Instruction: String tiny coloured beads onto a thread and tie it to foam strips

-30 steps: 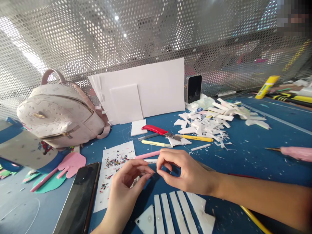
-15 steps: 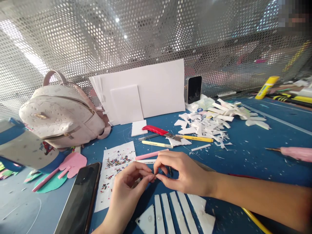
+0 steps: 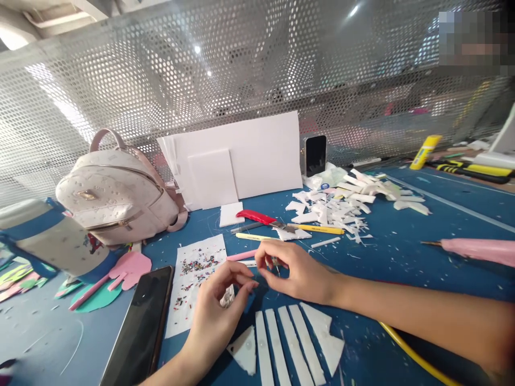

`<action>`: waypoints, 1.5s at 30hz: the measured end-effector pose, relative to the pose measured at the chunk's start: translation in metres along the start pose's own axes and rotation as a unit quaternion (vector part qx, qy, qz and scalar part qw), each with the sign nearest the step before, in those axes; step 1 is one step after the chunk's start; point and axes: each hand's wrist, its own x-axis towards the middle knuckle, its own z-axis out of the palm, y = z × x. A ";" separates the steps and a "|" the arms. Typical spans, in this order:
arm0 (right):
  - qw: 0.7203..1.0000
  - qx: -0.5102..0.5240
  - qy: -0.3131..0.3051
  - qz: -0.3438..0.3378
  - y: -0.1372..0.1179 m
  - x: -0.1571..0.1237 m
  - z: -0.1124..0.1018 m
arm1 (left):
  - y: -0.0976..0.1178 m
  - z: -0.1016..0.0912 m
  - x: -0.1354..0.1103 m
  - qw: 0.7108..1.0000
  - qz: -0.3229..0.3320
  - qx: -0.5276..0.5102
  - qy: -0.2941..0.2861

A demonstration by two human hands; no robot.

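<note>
My left hand (image 3: 219,305) is curled, its thumb and fingertips drawn together. Whatever lies in that pinch is too small to make out. Close beside it, my right hand (image 3: 300,268) has its fingers bent toward the thumb, and I cannot make out what they hold either. A narrow gap separates the two sets of fingertips. Below the hands lie several white foam strips (image 3: 292,343), with a pointed foam piece (image 3: 246,348) at the left and an arrow-shaped foam piece (image 3: 325,335) at the right. Left of my left hand, small multicoloured beads (image 3: 199,262) lie on a paper sheet (image 3: 177,319).
A dark phone (image 3: 139,327) lies at the left, by a backpack (image 3: 116,198) and a large cup (image 3: 56,241). Beyond the hands are a red-handled knife (image 3: 257,217), pens, foam scraps (image 3: 322,209) and a propped white board (image 3: 265,155). A pink tool (image 3: 478,251) points in from the right.
The fingertips of both hands, which met before, are now slightly apart; the right hand has drawn up and away from the left. The whole view has also shifted a little.
</note>
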 end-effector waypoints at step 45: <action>0.715 -0.286 0.462 0.440 0.209 0.126 -0.179 | 0.010 0.005 -0.005 0.992 0.112 0.062 -0.012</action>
